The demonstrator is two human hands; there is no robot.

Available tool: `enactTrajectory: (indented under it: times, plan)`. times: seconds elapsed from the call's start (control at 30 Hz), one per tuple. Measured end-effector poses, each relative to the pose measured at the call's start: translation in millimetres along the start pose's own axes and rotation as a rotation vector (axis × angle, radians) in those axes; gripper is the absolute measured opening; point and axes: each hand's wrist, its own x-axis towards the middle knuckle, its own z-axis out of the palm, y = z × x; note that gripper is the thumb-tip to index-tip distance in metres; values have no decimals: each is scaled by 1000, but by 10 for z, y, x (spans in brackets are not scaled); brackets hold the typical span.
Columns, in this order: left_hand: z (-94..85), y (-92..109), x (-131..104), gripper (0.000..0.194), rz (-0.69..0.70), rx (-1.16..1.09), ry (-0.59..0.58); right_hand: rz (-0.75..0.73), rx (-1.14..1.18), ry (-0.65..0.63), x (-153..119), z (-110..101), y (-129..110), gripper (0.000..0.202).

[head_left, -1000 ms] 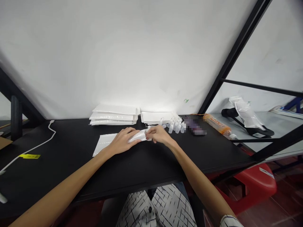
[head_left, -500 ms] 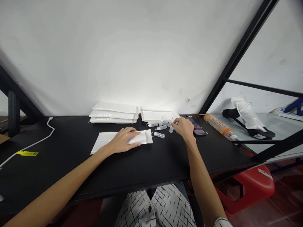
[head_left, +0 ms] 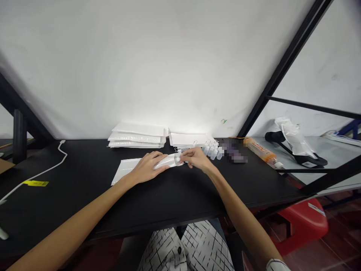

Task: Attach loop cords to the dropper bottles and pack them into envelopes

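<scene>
My left hand (head_left: pixel 150 165) grips a white bubble mailer (head_left: pixel 128 165) on the black table, thumb on the near side and fingers over the top. The mailer's right end bulges up, its mouth rounded. At that mouth my right hand (head_left: pixel 195 157) is closed, fingertips bunched against the opening; what they hold is hidden. Several small translucent squeeze bottles (head_left: pixel 212 151) with thin wire loops stand or lie just beyond my right hand.
Behind are a tall stack of bubble mailers (head_left: pixel 137 134) and a lower stack of flat white mailers (head_left: pixel 187 139). A phone (head_left: pixel 235 152), partly pixelated, and an orange-labelled bottle (head_left: pixel 261 150) lie to the right. A white cable (head_left: pixel 42 172) runs along the left.
My right hand has moved left from the small bottles to the mailer's mouth. My left hand has squeezed the mailer, which now bulges. Several small bottles are gathered closer together, farther right.
</scene>
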Motion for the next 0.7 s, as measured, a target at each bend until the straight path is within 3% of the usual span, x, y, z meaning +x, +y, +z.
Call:
enactTrajectory:
  times: [0.13,0.2,0.27,0.4,0.47,0.6,0.7]
  plan:
    - [9,-4,-13,50,41,15,12,-167,-152,-237,31,210,31,15]
    - [-7,4,-10,50,32,8,22,-229,-188,-235,22,174,16,19]
    - [-38,-3,2,52,-4,-4,36,-233,-185,-95,8,55,-5,24]
    - [-172,-106,32,53,-41,3,112,-191,-337,326,-14,-234,-3,25]
    - [-299,-170,39,51,-66,18,194,-150,-540,389,-24,-316,15,20]
    - [-605,-212,28,46,-187,-21,458,-82,-808,225,-48,-310,23,19]
    - [-735,-218,11,44,-215,-40,501,-42,-863,104,-51,-244,7,17]
